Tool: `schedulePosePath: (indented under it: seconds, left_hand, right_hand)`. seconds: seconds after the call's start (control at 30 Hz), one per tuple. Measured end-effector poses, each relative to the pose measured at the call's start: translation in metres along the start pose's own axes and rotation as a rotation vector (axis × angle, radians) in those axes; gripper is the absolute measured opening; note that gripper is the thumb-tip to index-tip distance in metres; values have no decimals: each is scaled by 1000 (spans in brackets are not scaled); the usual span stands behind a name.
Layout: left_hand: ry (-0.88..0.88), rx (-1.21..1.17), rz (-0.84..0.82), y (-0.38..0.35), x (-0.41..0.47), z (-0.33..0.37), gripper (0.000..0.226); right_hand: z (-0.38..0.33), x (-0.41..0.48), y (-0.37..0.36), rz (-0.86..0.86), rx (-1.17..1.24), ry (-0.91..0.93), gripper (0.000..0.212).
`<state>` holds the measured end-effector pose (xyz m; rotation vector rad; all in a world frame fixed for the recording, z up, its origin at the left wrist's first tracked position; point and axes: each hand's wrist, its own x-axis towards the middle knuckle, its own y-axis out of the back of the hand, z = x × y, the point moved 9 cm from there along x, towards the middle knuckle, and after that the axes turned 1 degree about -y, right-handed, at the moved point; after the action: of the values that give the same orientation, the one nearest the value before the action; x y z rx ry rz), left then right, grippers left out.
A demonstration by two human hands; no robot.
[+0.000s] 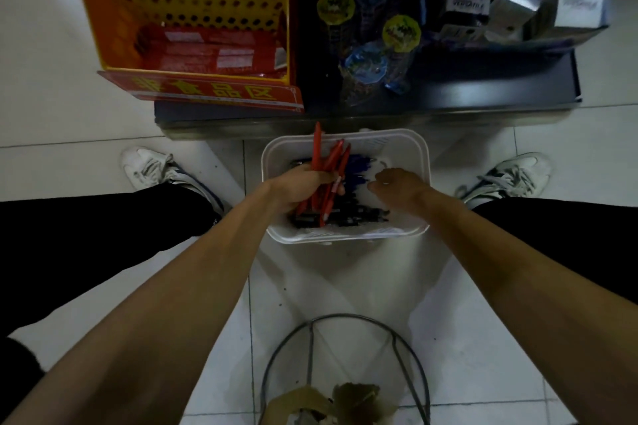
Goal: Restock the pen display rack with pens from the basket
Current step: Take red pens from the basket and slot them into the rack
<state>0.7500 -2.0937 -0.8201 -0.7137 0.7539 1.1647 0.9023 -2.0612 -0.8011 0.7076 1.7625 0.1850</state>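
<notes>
Our left grip (300,185) clamps splayed red pens (333,157) over the basket (412,145); one could slip out. Our right grip (397,185) curls among blue pens (355,167), hold unclear.

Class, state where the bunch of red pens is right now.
Head view, centre: the red pens are gripped in the left hand over the white basket.

Red sign (207,93) on orange bin (103,28) front: yellow "非食品区". White box (467,3) behind: probably "VERSATILE", blurred.
</notes>
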Motion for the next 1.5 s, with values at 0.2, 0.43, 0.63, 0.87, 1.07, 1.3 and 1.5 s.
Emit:
schedulePosePath:
  seconds: [0.2,0.43,0.63,0.87,1.07,1.3,1.5]
  left_hand:
    - [-10,-91,-155,-13,-27,22,19]
    - [0,-83,-275,-26,-70,44,9]
    - [-178,2,-180,-30,-106,95,18]
    - [-461,210,18,-27,-167,163,25]
    - [-732,440,206,-26,-220,212,14]
    - [-786,260,69,-24,-254,250,17]
    - [-864,70,-48,-25,-275,271,13]
  right_hand:
    - [-21,-21,24,61,62,26,32]
    - [-46,-59,53,107,294,163,26]
    - [-79,-114,92,219,532,358,29]
    - [-110,-168,129,337,688,542,16]
    - [-139,-204,155,502,819,604,12]
    - [-164,-247,200,651,775,723,9]
    - [-181,-272,232,710,785,795,8]
